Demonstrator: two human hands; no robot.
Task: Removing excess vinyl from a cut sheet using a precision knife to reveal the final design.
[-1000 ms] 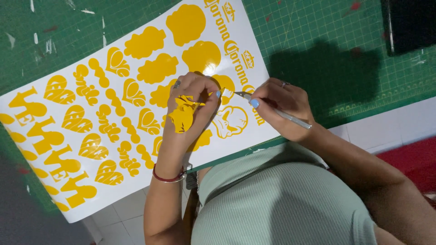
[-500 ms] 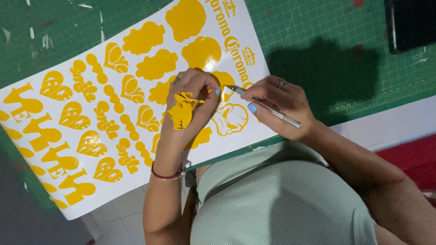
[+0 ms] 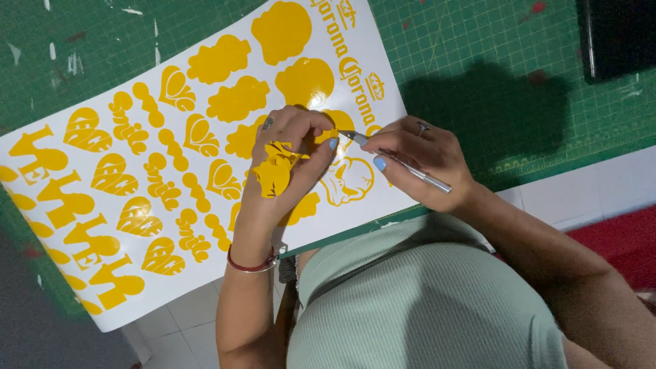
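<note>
**Hands weeding yellow vinyl on a cutting mat**

Right hand (image 3: 417,160) grips a slim silver craft knife (image 3: 403,164) like a pen, thumb and fingers closed round its metal shaft, the pointed tip aimed left toward the left hand's fingertips. The left hand (image 3: 287,160) rests palm down on the sheet, its fingers curled and pinching a small strip of yellow vinyl (image 3: 328,134) right at the knife tip. A crumpled wad of peeled yellow vinyl scraps (image 3: 275,167) clings to the back of that hand. A ring sits on a finger of each hand, the nails are painted pale blue, and a thin red bracelet (image 3: 253,265) circles the left wrist.

Both hands work over a large white backing sheet covered with yellow cut vinyl shapes (image 3: 171,164): hearts, cloud-like blobs, rounded lettering and an outlined figure just beneath the hands. The hands lie near the sheet's near right corner. The sheet lies slanted on a green gridded cutting mat (image 3: 478,41), its far right corner pointing toward the mat's far edge and its near left corner hanging past the mat's near edge over a pale tiled floor (image 3: 184,314). A dark flat rectangular object (image 3: 618,34) sits at the mat's far right corner. The person's pale green ribbed top (image 3: 424,307) fills the near side of the view.
</note>
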